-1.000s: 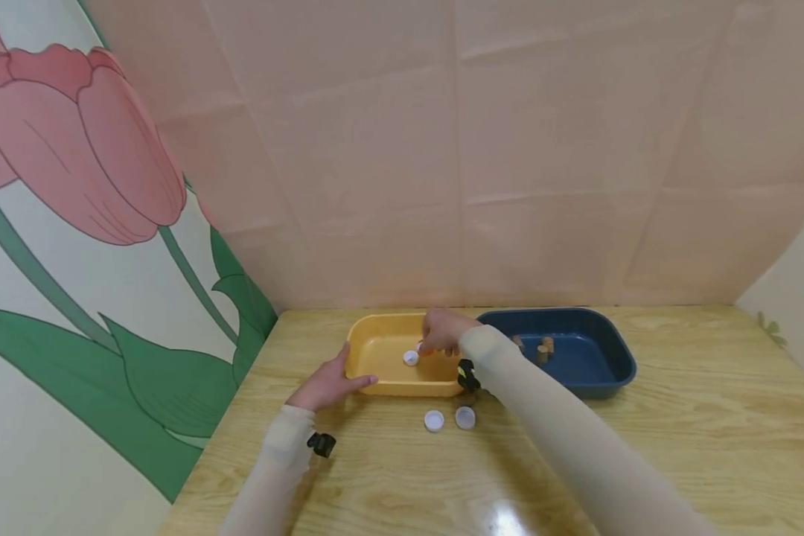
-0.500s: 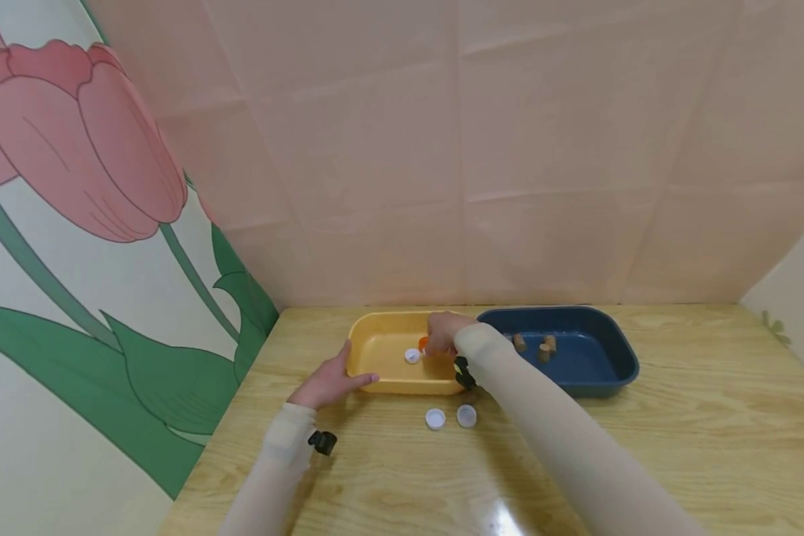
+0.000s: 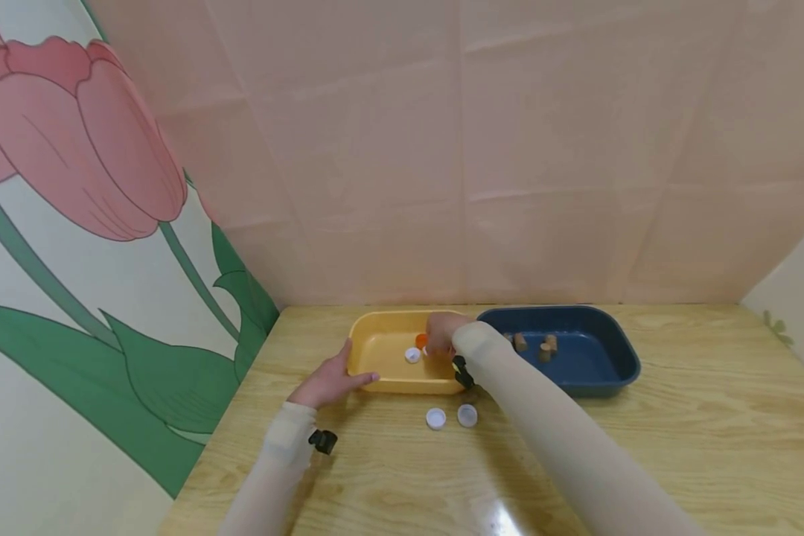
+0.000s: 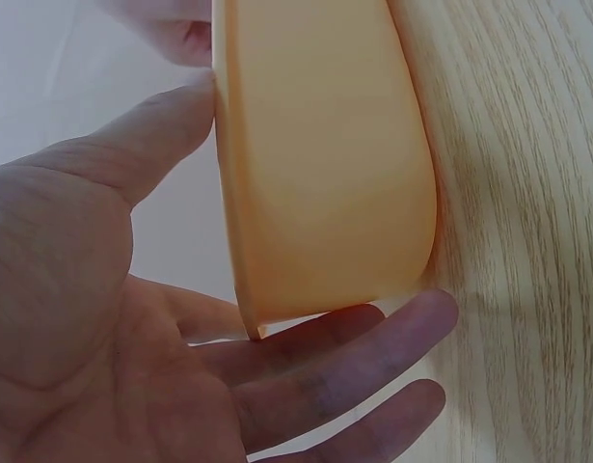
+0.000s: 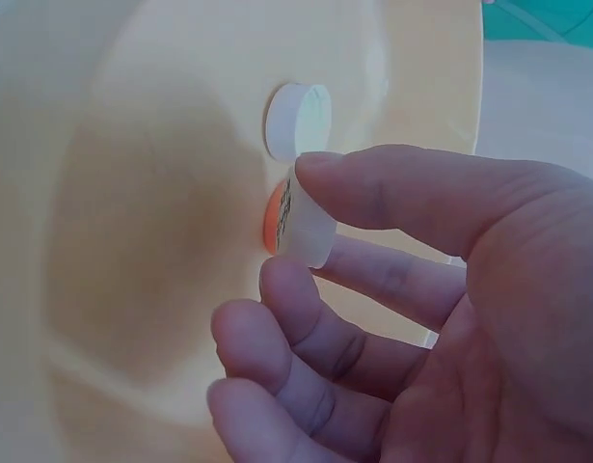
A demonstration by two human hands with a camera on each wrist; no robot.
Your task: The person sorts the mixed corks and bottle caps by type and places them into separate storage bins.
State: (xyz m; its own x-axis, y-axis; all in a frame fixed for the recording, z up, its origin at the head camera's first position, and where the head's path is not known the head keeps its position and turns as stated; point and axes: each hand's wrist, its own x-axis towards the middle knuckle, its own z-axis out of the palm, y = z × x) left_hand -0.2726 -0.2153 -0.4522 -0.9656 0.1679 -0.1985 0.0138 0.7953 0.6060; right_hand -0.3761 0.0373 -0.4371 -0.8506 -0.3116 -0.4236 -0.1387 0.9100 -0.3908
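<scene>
Inside the yellow tray's rim [image 3: 415,385], the right hand [image 3: 445,332] pinches a cap [image 5: 309,227].

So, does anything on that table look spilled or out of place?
Mildly: two round white caps lie on the wood-grain table, outside the yellow rectangular tray that holds a similar white cap. Nothing looks spilled or damaged.

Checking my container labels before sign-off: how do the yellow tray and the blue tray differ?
The yellow tray holds white caps and an orange cap; the blue tray holds brown pieces. The left hand touches the yellow tray; neither hand touches the blue tray. Both have rounded corners and stand on the wooden table.
</scene>
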